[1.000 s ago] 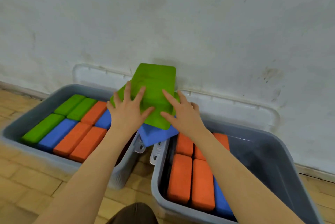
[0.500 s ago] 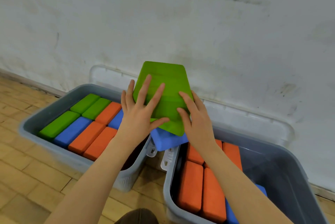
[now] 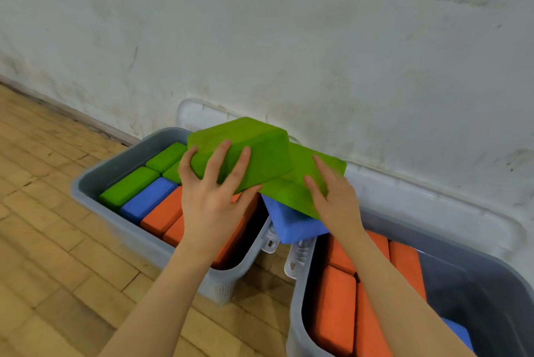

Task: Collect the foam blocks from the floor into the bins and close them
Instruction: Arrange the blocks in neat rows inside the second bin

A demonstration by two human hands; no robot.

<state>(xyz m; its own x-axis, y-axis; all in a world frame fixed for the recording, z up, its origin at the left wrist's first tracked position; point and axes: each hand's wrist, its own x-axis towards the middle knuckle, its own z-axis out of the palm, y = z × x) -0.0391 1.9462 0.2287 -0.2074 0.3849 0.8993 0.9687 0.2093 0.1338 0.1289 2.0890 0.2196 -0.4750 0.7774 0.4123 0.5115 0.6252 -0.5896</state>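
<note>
Two grey bins stand side by side against the wall. The left bin (image 3: 95,180) holds green, blue and orange foam blocks. The right bin (image 3: 491,270) holds orange blocks and a blue one. Above the gap between them my left hand (image 3: 211,200) grips an upper green block (image 3: 260,148), fingers spread over its near face, thumb under it. My right hand (image 3: 335,197) holds a second green block (image 3: 306,180) lying beneath and to the right. A blue block (image 3: 291,221) sits under both, over the bins' adjoining rims.
Two translucent white lids (image 3: 433,206) lean against the stained white wall (image 3: 289,39) behind the bins. Wooden parquet floor (image 3: 57,241) stretches to the left and in front. White latch handles (image 3: 271,238) hang at the bins' facing ends.
The two stacked green blocks have come apart: my left hand has turned and shifted the upper one leftward over the left bin, while my right hand stays on the lower one. The view moved closer.
</note>
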